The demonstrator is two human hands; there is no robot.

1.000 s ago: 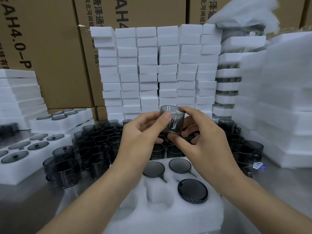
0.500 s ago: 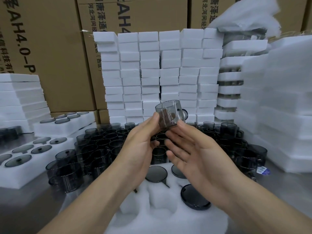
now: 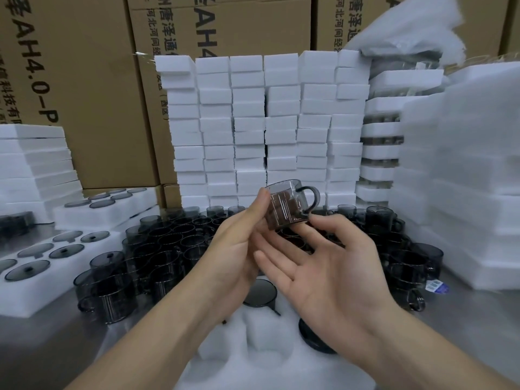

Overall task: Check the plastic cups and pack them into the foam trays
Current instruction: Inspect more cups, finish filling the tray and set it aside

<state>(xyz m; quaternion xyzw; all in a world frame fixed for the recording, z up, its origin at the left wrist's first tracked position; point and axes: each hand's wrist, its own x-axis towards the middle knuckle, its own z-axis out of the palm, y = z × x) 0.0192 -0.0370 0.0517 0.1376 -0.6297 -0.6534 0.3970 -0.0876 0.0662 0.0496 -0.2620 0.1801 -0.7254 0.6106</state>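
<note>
A smoky grey plastic cup (image 3: 285, 205) with a handle on its right side is held tilted at chest height. My left hand (image 3: 239, 246) grips its left wall with thumb and fingers. Palm up and fingers spread, my right hand (image 3: 323, 266) sits just under it, a fingertip touching near the base of the handle. Below my hands lies a white foam tray (image 3: 253, 353) with round pockets, two of which hold grey cups (image 3: 260, 292). A crowd of loose grey cups (image 3: 168, 249) stands on the metal table behind.
Filled foam trays (image 3: 42, 280) with grey lids showing lie at the left. Stacks of white foam blocks (image 3: 267, 128) rise behind the cups, taller foam stacks (image 3: 464, 178) at the right. Cardboard boxes (image 3: 92, 88) form the back wall.
The cup has been turned and tilted, so its handle now points right. My right hand let go of it and opened palm up beneath it; my left hand keeps its grip.
</note>
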